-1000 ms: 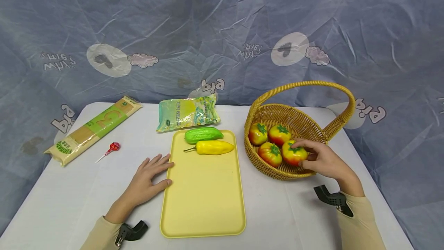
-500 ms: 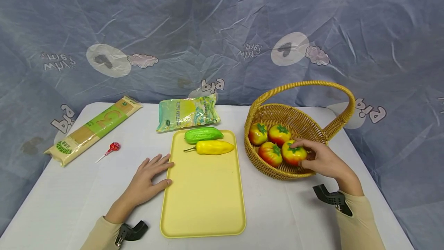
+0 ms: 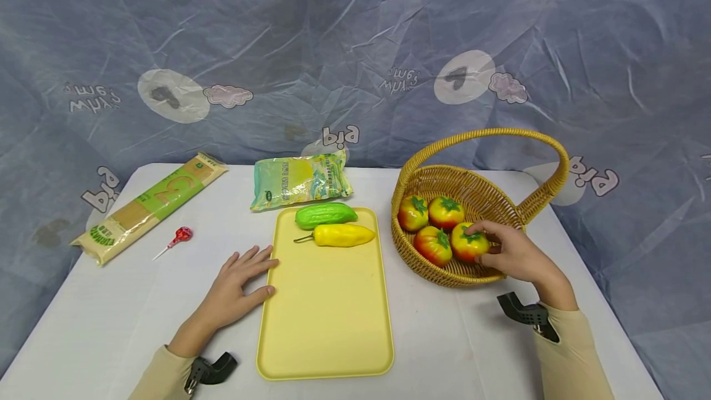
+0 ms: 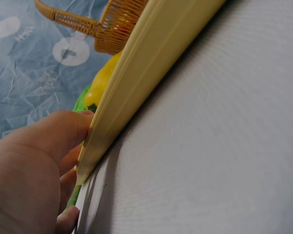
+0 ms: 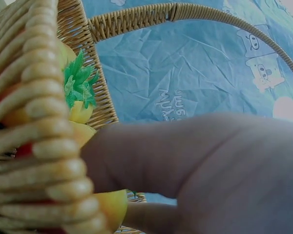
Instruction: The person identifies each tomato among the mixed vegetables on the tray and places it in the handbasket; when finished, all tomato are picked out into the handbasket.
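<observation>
A wicker basket point(image 3: 433, 273) with a tall arched handle holds several yellow-and-red tomatoes with green leafy tops. My right hand point(image 3: 519, 255) reaches over the basket's near right rim and grips the nearest right tomato point(image 3: 466, 245) between thumb and fingers. In the right wrist view the wicker rim hides much of that tomato point(image 5: 112, 207). My left hand point(image 3: 230, 295) lies with fingers spread at the left edge of a yellow tray point(image 3: 324, 320). Its fingertips touch the tray rim, and the left wrist view shows the thumb against the tray's side point(image 4: 132, 92).
At the tray's far end lie a green bumpy gourd point(image 3: 324, 216) and a yellow pepper point(image 3: 343, 236). Behind it is a green-yellow plastic packet point(image 3: 300, 181). A long noodle packet point(image 3: 152, 208) and a red lollipop point(image 3: 180, 236) lie at left. A grey-blue printed cloth point(image 3: 355, 66) hangs behind the table.
My right hand and wrist have shifted very slightly left, and the gripped tomato has moved a touch with them. My left hand has stayed in place.
</observation>
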Demonstrator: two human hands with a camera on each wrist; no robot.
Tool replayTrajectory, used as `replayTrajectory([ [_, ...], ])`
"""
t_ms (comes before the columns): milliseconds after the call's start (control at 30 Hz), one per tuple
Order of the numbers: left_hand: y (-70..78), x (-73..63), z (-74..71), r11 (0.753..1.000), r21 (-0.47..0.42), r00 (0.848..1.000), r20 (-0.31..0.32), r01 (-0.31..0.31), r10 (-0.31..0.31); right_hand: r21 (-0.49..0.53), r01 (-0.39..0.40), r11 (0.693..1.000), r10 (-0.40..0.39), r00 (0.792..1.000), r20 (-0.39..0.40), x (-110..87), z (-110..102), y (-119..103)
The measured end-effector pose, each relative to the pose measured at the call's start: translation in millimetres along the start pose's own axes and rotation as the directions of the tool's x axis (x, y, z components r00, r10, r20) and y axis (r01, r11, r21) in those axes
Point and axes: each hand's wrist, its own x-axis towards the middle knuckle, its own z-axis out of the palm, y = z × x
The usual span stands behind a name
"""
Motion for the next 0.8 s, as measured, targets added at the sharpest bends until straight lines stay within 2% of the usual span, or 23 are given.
replayTrajectory([
  [433, -1.2, -0.1, 1.0, 1.0, -0.002, 1.0, 0.001, 0.006, -0.006, -0.017, 0.043, 0.999, -0.043, 0.999, 0.004, 2.8, 1, 1],
  [800, -2.6, -0.4, 1.6, 1.0, 0.0, 1.0, 0.0, -0.001, 0.001, -0.025, -0.015, 1.0, 0.016, 0.999, 0.034, 11.3, 1, 1],
])
